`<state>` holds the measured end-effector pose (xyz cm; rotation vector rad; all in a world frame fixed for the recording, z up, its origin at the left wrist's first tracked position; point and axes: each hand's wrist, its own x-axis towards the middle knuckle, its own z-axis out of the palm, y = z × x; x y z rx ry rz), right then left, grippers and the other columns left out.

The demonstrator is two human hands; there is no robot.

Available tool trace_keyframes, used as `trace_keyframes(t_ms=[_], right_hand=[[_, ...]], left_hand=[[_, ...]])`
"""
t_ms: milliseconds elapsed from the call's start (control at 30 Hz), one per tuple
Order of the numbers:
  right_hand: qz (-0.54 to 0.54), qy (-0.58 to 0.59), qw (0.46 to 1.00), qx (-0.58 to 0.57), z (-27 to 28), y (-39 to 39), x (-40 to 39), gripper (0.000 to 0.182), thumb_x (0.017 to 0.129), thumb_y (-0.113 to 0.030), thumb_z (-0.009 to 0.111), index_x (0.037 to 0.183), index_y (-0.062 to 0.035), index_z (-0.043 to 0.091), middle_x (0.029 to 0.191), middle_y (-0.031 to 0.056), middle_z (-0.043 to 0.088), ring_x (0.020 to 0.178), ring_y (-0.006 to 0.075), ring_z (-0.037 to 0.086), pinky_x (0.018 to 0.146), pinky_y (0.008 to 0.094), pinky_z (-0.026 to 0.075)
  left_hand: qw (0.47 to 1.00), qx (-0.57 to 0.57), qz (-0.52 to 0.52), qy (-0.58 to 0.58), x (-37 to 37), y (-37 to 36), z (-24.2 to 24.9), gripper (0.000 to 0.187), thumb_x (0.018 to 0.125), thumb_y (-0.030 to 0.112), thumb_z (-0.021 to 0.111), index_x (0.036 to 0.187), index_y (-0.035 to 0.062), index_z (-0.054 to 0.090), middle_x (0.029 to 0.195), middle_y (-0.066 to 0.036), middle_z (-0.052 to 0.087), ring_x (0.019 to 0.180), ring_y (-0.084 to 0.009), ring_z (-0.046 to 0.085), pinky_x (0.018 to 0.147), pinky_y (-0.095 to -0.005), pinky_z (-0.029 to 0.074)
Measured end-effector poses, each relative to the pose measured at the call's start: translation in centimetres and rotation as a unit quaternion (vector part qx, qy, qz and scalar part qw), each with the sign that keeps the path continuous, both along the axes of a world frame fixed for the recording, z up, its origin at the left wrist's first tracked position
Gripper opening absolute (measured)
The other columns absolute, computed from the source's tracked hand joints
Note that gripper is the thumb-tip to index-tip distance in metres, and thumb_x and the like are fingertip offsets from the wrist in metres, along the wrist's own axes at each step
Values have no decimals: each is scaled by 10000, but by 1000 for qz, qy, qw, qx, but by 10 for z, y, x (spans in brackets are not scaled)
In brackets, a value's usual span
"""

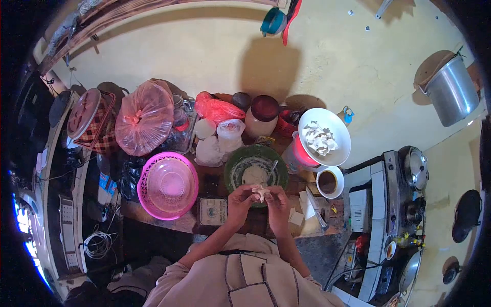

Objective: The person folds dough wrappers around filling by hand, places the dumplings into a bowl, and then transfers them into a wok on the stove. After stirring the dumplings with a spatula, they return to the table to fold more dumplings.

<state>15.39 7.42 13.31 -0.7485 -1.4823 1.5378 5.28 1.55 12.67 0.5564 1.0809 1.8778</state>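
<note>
A small pale piece of folded dough wrapper (261,192) is pinched between the fingertips of my left hand (242,203) and my right hand (279,205). Both hands are closed on it, over the near rim of a green bowl (233,159). Inside that bowl lies a whitish, pasty mixture (254,175) with a spoon (273,167) resting in it. To the right, a white bowl (341,130) holds several white folded pieces (321,139). Pale square sheets (295,216) and a knife (318,211) lie beside my right hand.
A white cup (332,194) of dark liquid stands at right, near the stove (391,179). Left are a pink basket (144,197), a tied plastic bag (146,117) and a small box (213,211). Behind the green bowl stand white bags (230,134) and a lidded jar (258,125).
</note>
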Motion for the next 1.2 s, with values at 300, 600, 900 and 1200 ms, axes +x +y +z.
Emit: trace_keyframes(t_ms=[300, 600, 900, 1200], right_hand=[[31, 50, 997, -53, 9, 3, 6, 139, 781, -40, 572, 915, -6, 555, 916, 34, 537, 841, 97, 504, 744, 239, 412], [13, 44, 994, -98, 0, 7, 9, 174, 743, -9, 609, 913, 1, 576, 911, 50, 570, 828, 100, 528, 752, 229, 427], [48, 87, 979, -179, 16, 9, 13, 148, 722, 10, 611, 867, 12, 583, 856, 54, 581, 807, 106, 539, 734, 233, 435], [73, 119, 973, -182, 12, 9, 11, 166, 705, 35, 595, 870, 25, 585, 840, 61, 578, 796, 127, 542, 721, 235, 424]], left_hand=[[995, 4, 20, 101, -3, 2, -4, 239, 720, -22, 610, 956, 5, 580, 951, -68, 556, 861, -130, 548, 775, -247, 445], [981, 42, 9, 191, -8, 3, 2, 246, 705, -55, 607, 934, 36, 599, 960, -67, 534, 859, -133, 536, 747, -232, 445], [953, 24, -44, 300, -24, 9, 2, 239, 662, -10, 664, 889, 38, 607, 930, -53, 523, 801, -115, 525, 645, -229, 446], [971, 80, -90, 204, -22, 12, -5, 214, 669, -46, 640, 847, 32, 550, 928, -41, 491, 818, -110, 511, 676, -227, 442]])
